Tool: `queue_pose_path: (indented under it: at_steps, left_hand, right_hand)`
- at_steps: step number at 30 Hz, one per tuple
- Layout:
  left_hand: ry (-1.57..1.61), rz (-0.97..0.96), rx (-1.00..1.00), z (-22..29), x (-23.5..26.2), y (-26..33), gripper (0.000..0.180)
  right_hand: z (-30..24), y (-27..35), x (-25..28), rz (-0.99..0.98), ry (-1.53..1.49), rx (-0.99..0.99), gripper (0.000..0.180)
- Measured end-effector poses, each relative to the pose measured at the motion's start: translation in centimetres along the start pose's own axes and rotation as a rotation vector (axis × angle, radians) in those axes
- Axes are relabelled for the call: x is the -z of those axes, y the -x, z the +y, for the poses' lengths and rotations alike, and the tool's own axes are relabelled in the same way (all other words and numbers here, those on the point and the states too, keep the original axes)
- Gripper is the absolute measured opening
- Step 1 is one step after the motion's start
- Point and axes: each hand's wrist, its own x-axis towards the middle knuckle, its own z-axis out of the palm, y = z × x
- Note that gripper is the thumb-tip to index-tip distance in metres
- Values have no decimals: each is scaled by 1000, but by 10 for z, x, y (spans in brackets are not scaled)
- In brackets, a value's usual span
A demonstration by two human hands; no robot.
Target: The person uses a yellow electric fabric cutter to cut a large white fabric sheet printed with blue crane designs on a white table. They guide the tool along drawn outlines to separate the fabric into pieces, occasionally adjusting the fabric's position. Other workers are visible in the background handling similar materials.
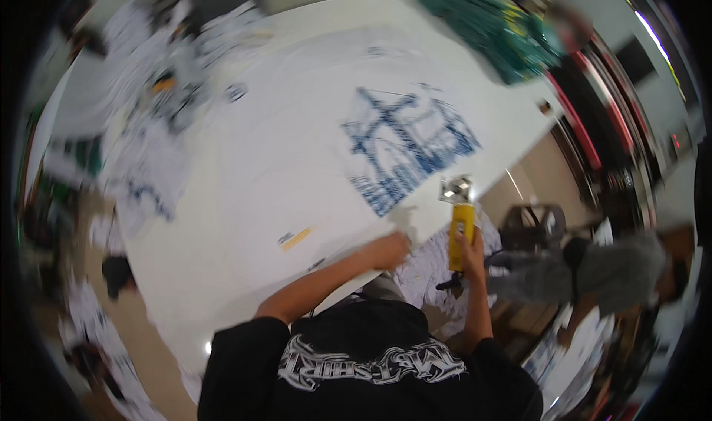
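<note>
My right hand grips a yellow hand-held power tool with a shiny metal head, held upright just past the table's near right edge. My left hand is at the near edge of the white table, its blurred fingers seemingly curled; what they hold, if anything, does not show. Beyond it lies a large, thin white sheet, which bears a big blue print. A small yellow-and-dark mark and a small dark strip lie left of my left hand.
White cloth is heaped below the table edge near my right arm. Crumpled printed white cloth covers the table's left side. Green plastic-wrapped bundles lie at the far right corner. A person in grey is to the right, near a dark stool.
</note>
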Motion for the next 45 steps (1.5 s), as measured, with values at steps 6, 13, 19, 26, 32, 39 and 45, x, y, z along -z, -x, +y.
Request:
queue_pose_path:
  at_steps: [6,13,19,26,32,39,45]
  left_hand:
    - [-209,470,400,-120,17,-37,63]
    - [-188,190,254,-96,19,-17,59]
    - [96,518,337,-63,14,102,52]
    - [-63,378,1331,-16,-6,273,124]
    - [-26,486,1393,26,-47,297,134]
    - [58,480,1449,34,-41,294,134]
    - [58,452,1468,32,-43,294,137]
  right_hand:
    - [-40,47,-20,174,129,33,59]
    - [-28,74,-18,126,148,-44,72]
    - [-28,90,-6,-134,371,26,68]
    - [-11,89,-24,-345,682,125,65]
    - [-9,86,-35,-474,794,169,67]
    - [-12,65,-59,-560,841,264,70]
    - [-4,43,-72,-521,817,344,72]
